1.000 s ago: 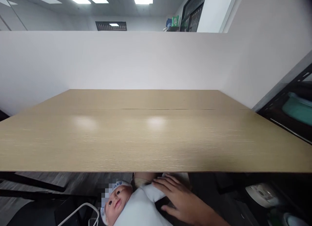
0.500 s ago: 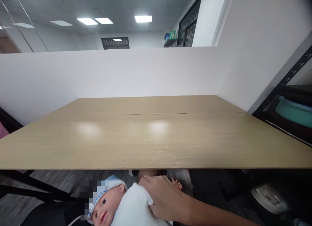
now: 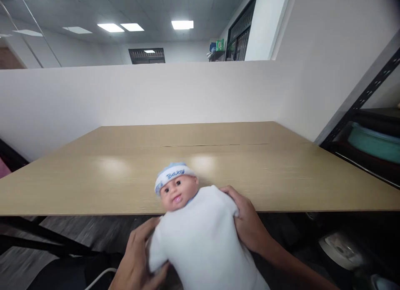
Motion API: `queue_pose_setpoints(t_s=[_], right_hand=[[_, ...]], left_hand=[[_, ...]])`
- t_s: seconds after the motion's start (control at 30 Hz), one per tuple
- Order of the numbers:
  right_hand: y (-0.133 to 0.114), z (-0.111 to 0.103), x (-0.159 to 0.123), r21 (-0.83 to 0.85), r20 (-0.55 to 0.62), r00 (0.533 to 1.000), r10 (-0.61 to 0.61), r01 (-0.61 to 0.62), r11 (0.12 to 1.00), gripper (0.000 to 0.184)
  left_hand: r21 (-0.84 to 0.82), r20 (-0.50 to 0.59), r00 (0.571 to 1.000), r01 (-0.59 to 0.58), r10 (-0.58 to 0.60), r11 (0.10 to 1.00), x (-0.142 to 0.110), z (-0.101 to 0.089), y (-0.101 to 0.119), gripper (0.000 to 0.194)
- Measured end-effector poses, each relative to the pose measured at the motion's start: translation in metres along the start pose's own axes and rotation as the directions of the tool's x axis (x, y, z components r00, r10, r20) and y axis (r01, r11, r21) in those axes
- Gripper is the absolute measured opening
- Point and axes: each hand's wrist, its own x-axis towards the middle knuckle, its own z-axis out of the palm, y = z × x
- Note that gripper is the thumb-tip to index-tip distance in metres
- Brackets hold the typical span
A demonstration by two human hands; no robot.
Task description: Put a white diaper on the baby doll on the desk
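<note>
A baby doll (image 3: 203,236) in a white top and a white-and-blue cap (image 3: 175,175) is held face up at the table's front edge. Its head reaches over the wooden tabletop (image 3: 250,169), tilted to the left. My left hand (image 3: 137,256) grips the doll's arm and side at the lower left, thumb below the sleeve. At the shoulder and arm on the other side, my right hand (image 3: 250,223) is closed round the white cloth. The doll's lower body runs out of view at the bottom.
A white partition (image 3: 187,94) rises behind the table. On the right stands a dark metal shelf (image 3: 359,98) with a teal item (image 3: 375,142). Below the table are a black seat (image 3: 71,273), a white cable (image 3: 100,277) and a round white object (image 3: 340,250).
The doll has risen from below the table edge to the edge and turned more upright. My left hand has come into view on its side; my right hand still grips its shoulder.
</note>
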Motion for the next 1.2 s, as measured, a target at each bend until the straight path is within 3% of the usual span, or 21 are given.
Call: queue_pose_setpoints(t_s=[0.1, 0.17, 0.27, 0.4, 0.47, 0.6, 0.8, 0.93, 1.2], right_hand=[[0.017, 0.0, 0.021, 0.02, -0.081, 0.996, 0.042, -0.04, 0.999, 0.037], [0.029, -0.006, 0.034, -0.071, -0.127, 0.99, 0.062, -0.072, 0.995, 0.041], [0.045, -0.023, 0.047, -0.318, -0.124, 0.991, 0.057, -0.094, 0.943, 0.039], [0.062, -0.051, 0.05, -0.595, -0.06, 0.997, 0.045, -0.072, 0.8, 0.03], [0.071, -0.064, 0.046, -0.652, -0.053, 0.997, 0.058, -0.079, 0.754, 0.023], [0.093, -0.084, 0.033, -0.633, -0.053, 0.997, 0.048, -0.071, 0.771, 0.04], [0.125, -0.085, 0.039, -0.57, -0.011, 0.999, 0.049, -0.047, 0.82, 0.045], [0.147, -0.084, 0.074, -0.606, -0.032, 0.999, 0.03, -0.043, 0.794, 0.045], [0.181, -0.094, 0.172, -0.628, -0.018, 1.0, -0.01, -0.003, 0.778, 0.047]], left_hand=[[-0.081, 0.183, 0.976, 0.134, -0.118, 0.988, 0.056, 0.006, -0.009, 0.073], [-0.1, 0.293, 0.943, 0.191, -0.155, 0.976, 0.089, 0.008, -0.008, 0.063], [-0.087, 0.364, 0.924, 0.159, -0.117, 0.983, 0.126, 0.01, -0.005, 0.054], [-0.077, 0.416, 0.908, 0.092, -0.052, 0.993, 0.155, 0.018, -0.012, 0.052], [-0.048, 0.417, 0.908, 0.064, -0.038, 0.997, 0.161, 0.022, -0.019, 0.051], [0.068, 0.369, 0.924, 0.074, -0.094, 0.995, 0.162, 0.026, -0.039, 0.044], [0.193, 0.337, 0.933, 0.066, -0.13, 0.979, 0.175, 0.031, -0.066, 0.034], [0.228, 0.335, 0.939, 0.002, -0.08, 0.974, 0.205, 0.046, -0.086, 0.029], [0.292, 0.283, 0.959, -0.101, 0.015, 0.951, 0.287, 0.084, -0.139, 0.033]])
